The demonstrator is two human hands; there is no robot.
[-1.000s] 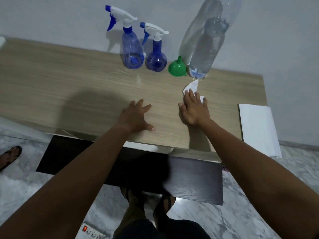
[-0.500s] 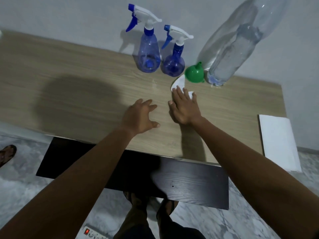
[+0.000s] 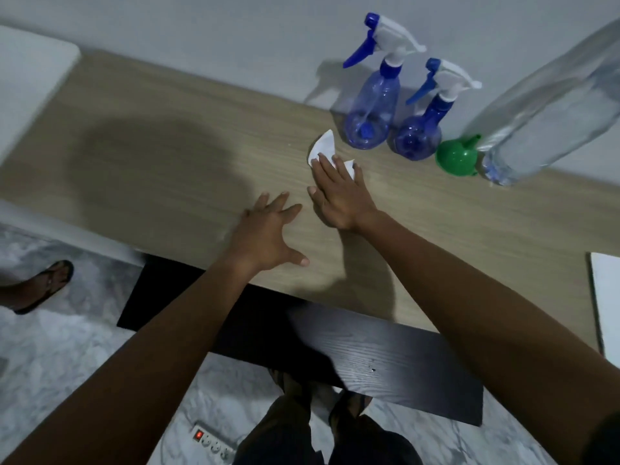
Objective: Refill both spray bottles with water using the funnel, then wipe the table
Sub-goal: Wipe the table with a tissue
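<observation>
Right hand (image 3: 339, 196) lies flat, fingers straight and together, pressing a white tissue (image 3: 323, 147) onto the table (image 3: 167, 162). Most of the tissue is under the fingers; one corner sticks out past the fingertips, a smaller bit beside them.

Left hand (image 3: 268, 233) holds nothing: fingers splayed wide, fingertips on the table nearer the front edge, just left of the right hand, not touching it or the tissue.

Along the back wall, left to right:
- tall spray bottle (image 3: 372, 112), upright, just beyond the tissue corner
- short spray bottle (image 3: 419, 135), upright, just beside the tall one
- green funnel (image 3: 458, 157), mouth down, spout pointing up
- big clear water bottle (image 3: 543, 109), just beside the funnel

Both spray heads are on. Can't read the water level in either.

All four sit beyond and right of the right hand, apart from both hands.

Below the table front: dark shelf (image 3: 402, 374), and a power strip (image 3: 211, 441) on the floor.
</observation>
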